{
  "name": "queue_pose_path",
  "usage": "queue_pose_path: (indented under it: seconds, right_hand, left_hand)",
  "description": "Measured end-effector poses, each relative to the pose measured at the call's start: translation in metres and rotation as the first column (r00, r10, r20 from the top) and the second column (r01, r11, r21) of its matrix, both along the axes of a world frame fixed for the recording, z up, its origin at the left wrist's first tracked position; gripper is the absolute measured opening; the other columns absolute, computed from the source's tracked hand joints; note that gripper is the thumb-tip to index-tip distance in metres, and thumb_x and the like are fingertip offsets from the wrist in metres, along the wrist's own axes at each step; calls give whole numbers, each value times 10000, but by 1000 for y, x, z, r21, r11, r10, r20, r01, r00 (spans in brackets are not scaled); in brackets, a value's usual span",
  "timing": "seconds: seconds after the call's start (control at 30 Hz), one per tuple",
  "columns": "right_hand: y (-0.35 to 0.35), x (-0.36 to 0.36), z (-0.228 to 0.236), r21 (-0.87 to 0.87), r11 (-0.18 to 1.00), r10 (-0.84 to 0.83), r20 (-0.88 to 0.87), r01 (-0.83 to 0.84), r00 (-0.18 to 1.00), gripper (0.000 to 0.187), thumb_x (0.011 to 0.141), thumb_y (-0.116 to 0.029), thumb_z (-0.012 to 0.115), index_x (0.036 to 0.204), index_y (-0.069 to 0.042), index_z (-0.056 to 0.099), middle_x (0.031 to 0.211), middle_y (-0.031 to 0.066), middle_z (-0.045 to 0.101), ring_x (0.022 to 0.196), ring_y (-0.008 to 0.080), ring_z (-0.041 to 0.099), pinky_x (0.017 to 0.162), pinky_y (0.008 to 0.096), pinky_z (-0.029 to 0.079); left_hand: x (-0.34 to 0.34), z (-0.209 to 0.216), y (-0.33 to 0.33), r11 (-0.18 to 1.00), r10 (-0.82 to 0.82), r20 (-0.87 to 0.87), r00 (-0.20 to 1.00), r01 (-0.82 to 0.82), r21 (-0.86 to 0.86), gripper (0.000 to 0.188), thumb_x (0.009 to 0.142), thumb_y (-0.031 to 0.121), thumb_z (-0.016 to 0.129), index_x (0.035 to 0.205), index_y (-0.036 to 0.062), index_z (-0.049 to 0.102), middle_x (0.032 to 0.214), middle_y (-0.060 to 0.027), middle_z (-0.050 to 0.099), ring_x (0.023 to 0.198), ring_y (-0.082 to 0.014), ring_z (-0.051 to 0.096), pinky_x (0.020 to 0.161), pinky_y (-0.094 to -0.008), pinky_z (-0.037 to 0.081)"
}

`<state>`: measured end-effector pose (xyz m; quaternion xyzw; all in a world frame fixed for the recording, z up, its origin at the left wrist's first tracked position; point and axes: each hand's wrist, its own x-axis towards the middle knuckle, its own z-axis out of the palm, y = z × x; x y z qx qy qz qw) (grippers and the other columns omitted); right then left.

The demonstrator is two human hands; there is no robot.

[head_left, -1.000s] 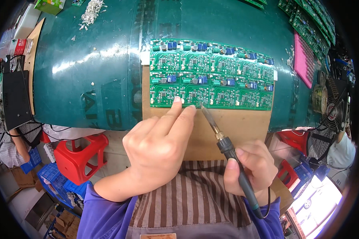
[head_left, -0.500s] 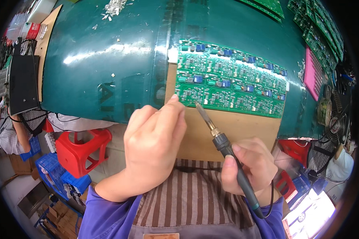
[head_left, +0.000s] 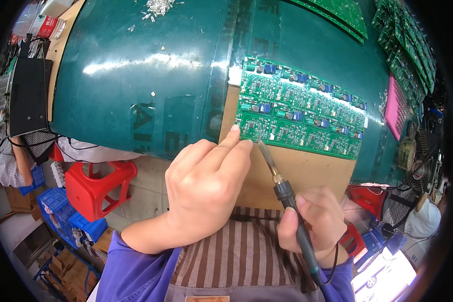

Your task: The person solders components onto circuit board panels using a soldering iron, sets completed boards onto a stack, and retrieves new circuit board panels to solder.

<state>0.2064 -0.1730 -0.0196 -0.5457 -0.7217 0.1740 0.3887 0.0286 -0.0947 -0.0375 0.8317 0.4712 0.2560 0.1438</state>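
Head view: your right hand has its grip closed around the soldering iron, tip beside the near edge of the green circuit panel, which lies on a brown board on the worktop. Your left hand has its fingertips at that same edge; I can't tell whether its grip pinches anything. A sideways slip could burn those fingers, uneven pressure could skew the panel, and a snagged cord could jerk the tip.
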Motion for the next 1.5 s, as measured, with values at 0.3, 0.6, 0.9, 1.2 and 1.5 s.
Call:
queue_pose_path:
  seconds: [0.3,0.6,0.9,1.2,1.5]
  right_hand:
    - [1,52,14,29,964,-264,37,263,964,726,882,-638,466,1068,48,612,762,134,690,648,248,678,579,321,516]
    - [83,105,-6,-233,964,194,295,-126,936,825,511,-279,887,1165,-38,447,1183,195,536,1259,448,411,1031,526,332]
    - [90,158,29,-25,989,141,394,-143,908,745,482,-216,879,1104,-61,500,1185,213,535,1215,427,440,1035,494,359]
    - [176,395,113,210,962,-270,615,177,740,786,551,-138,895,1182,-102,427,1218,166,495,1163,361,482,979,400,431]
    - [205,438,94,-165,951,-130,549,260,825,734,597,-158,885,1132,-128,384,1176,139,562,1090,317,538,914,411,433]
  left_hand:
    - [-1,9,11,987,62,125,990,-42,-158,127,748,21,715,860,59,670,910,-106,711,647,-233,626,617,-329,517]
    - [-9,4,17,967,84,173,981,-39,-252,137,737,-45,723,862,4,702,711,-73,674,526,-92,549,463,-221,407]
    - [-37,38,31,869,-449,-73,890,417,-266,679,536,148,800,1184,56,618,1254,-184,581,934,-303,612,741,-381,458]
    - [-31,6,28,900,-423,-285,860,435,-24,636,500,98,677,1135,113,678,1271,-104,609,648,-224,498,607,-331,394]
    - [7,-6,76,997,-15,433,901,44,-56,265,746,147,654,954,-15,680,910,-136,652,820,-253,640,777,-315,493]
